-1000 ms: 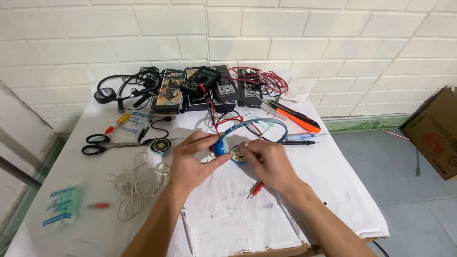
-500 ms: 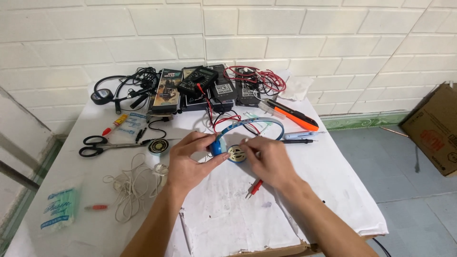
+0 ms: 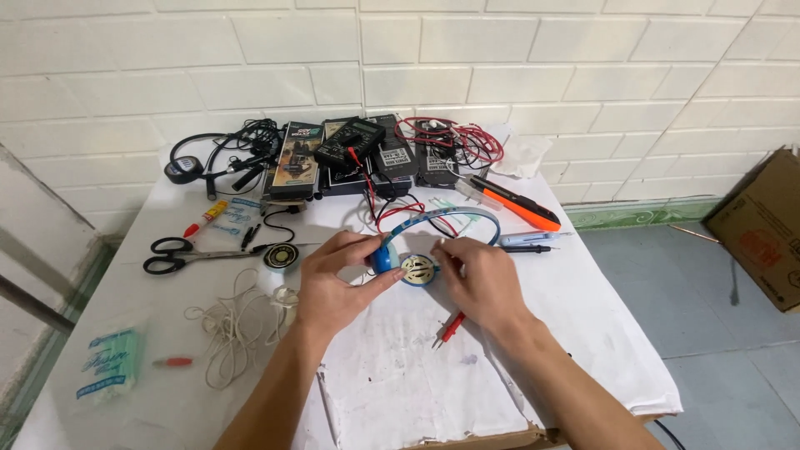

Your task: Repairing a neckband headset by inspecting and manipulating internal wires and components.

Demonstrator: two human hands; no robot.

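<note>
A blue headphone set with a curved headband [image 3: 450, 218] lies in the middle of the white table [image 3: 583, 333]. My left hand [image 3: 337, 279] pinches its blue earcup [image 3: 384, 257] between thumb and fingers. My right hand [image 3: 483, 279] holds the other earpiece, whose round pale speaker face [image 3: 417, 268] points up between my two hands. A red probe [image 3: 450, 327] lies on the paper just below my right hand.
Black scissors [image 3: 171, 254], a tape roll [image 3: 281, 257] and a tangle of white cord [image 3: 237, 321] lie on the left. Black boxes, a multimeter [image 3: 348, 143] and red wires line the back by the brick wall. An orange tester pen [image 3: 517, 204] lies at the right, a cardboard box [image 3: 762, 225] on the floor.
Both hands stay on the headphones with only slight shifts of the fingers. The view has barely moved.
</note>
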